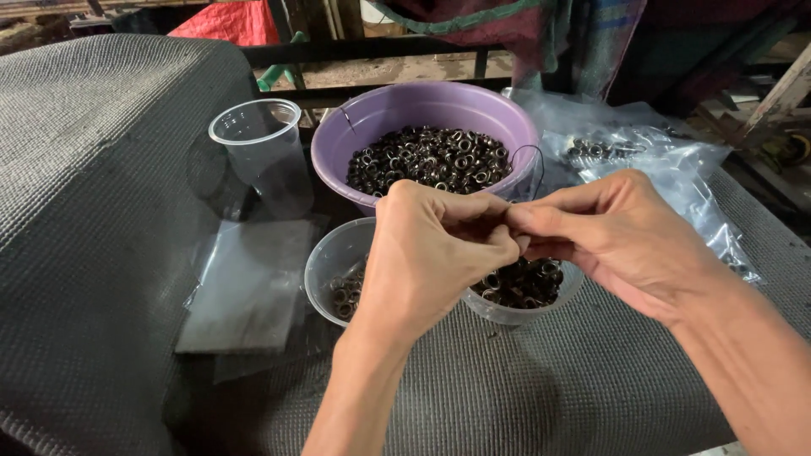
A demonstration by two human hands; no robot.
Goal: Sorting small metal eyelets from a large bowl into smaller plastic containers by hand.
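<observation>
Pinching thin wire (537,169): two hands (515,236); below, two eyelet cups (325,266), one purple bowl (338,143).

Left hand (431,249), right hand (612,228) pinching over eyelet cups (519,291).

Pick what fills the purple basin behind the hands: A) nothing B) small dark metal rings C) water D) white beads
B: the purple basin holds a heap of small dark metal rings, just beyond the left hand and right hand, whose fingertips meet.
</observation>
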